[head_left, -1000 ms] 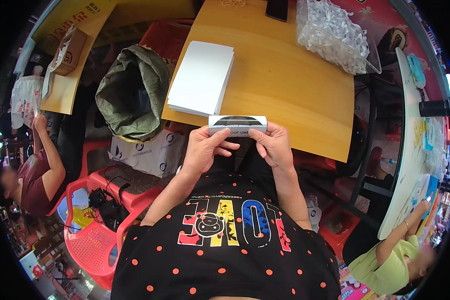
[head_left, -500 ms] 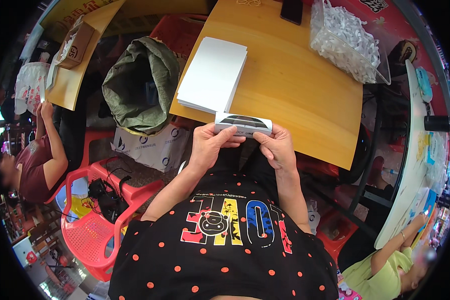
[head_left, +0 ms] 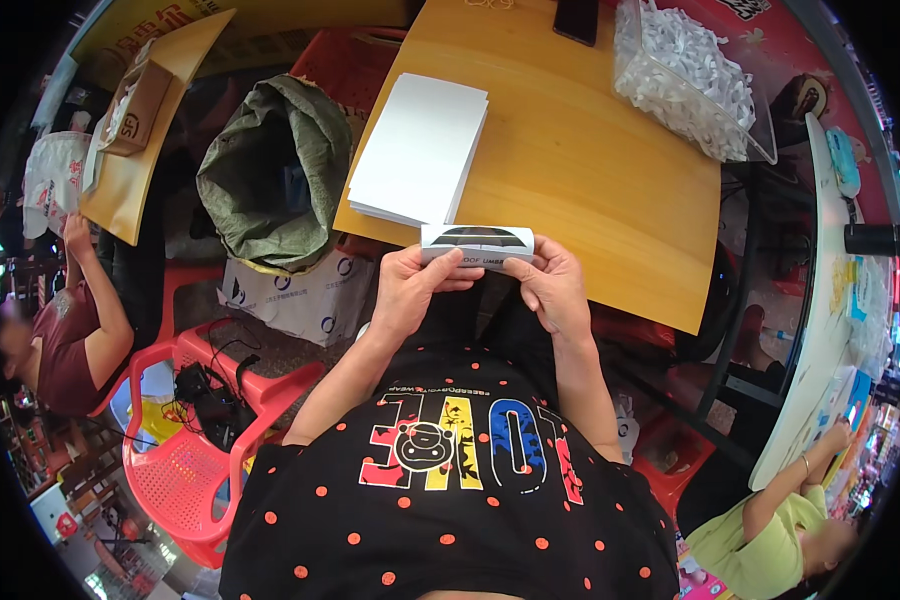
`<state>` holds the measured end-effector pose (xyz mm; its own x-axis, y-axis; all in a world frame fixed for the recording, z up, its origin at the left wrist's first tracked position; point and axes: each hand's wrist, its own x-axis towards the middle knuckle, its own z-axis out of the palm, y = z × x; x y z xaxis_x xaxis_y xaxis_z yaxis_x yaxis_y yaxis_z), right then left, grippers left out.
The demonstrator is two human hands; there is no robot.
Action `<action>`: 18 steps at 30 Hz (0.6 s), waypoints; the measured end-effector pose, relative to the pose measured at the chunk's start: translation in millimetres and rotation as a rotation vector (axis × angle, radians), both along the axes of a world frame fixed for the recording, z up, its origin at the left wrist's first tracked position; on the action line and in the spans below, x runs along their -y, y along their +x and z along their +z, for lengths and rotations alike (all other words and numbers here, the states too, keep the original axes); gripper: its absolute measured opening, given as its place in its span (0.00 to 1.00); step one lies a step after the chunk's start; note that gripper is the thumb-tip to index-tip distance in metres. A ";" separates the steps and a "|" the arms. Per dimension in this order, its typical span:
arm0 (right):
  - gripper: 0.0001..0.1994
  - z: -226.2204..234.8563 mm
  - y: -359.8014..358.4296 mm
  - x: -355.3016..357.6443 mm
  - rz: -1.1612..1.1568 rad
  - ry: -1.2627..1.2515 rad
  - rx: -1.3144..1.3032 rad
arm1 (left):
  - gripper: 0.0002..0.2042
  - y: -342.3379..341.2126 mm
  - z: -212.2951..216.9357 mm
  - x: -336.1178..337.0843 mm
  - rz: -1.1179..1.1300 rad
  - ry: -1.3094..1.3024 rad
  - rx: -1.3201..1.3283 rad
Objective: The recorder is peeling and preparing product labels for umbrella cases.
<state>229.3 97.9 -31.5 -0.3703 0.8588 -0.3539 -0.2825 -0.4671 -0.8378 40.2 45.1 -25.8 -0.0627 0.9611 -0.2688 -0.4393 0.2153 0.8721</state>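
Note:
A white printed paper sheet point(head_left: 477, 237) with a dark umbrella picture is bent over into a rolled or folded band just off the table's near edge. My left hand point(head_left: 408, 285) grips its left part, thumb on the front and fingers behind. On the other end, my right hand point(head_left: 553, 287) is closed with its thumb pressed on the paper. Directly beyond lies a stack of white paper sheets point(head_left: 419, 150) on the wooden table point(head_left: 590, 190). The sheet's back side is hidden from me.
A clear bin of white paper strips point(head_left: 685, 75) and a dark phone point(head_left: 576, 20) are on the table's far side. An open green sack point(head_left: 275, 175) stands left, near a red plastic chair point(head_left: 185, 460). Other people sit at far left and lower right.
The printed sheet and both hands have shifted slightly left. Its printed lower band shows less between my thumbs. Both hands keep their hold.

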 end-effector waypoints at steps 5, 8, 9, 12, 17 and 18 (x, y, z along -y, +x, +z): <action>0.12 19.6 13.3 0.7 -0.127 0.685 0.638 | 0.10 1.8 5.4 -0.2 0.023 0.081 -0.084; 0.11 32.4 16.7 2.4 -0.068 0.964 0.811 | 0.10 6.0 11.1 -1.0 0.009 0.128 -0.181; 0.10 32.7 18.6 1.8 -0.055 1.009 0.809 | 0.10 7.0 15.0 -2.4 -0.002 0.152 -0.229; 0.08 39.8 20.3 -1.0 -0.034 1.117 0.828 | 0.09 9.8 24.7 -5.9 -0.015 0.207 -0.321; 0.08 42.3 27.4 -8.5 -0.006 1.280 0.824 | 0.09 16.0 35.7 -12.1 -0.055 0.309 -0.507; 0.08 40.3 28.5 -9.2 0.006 1.294 0.822 | 0.09 17.9 36.4 -12.1 -0.053 0.330 -0.521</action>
